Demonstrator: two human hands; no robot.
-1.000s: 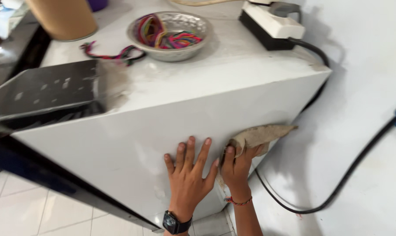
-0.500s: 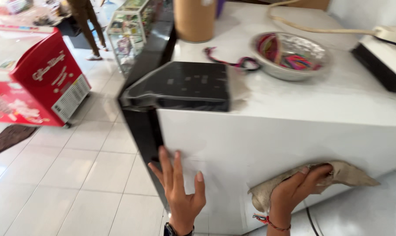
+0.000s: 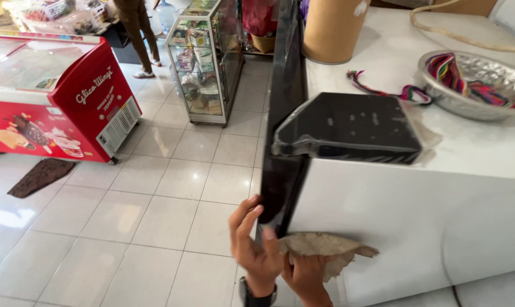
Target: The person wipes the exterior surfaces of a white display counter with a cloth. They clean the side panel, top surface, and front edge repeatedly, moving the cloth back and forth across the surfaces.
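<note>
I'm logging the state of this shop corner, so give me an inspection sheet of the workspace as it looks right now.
Surface: white appliance side, dusty white top.
Job's things: crumpled brown rag pressed on the white side by the right hand.
Clutter: black wrapped box, metal bowl of coloured cords, brown cylinder.
Grippers: left hand open at the black front edge; right closed on the rag.
Cables: beige cord on top.
Surroundings: red chest freezer, glass display case, tiled floor, brown mat, a person standing.
</note>
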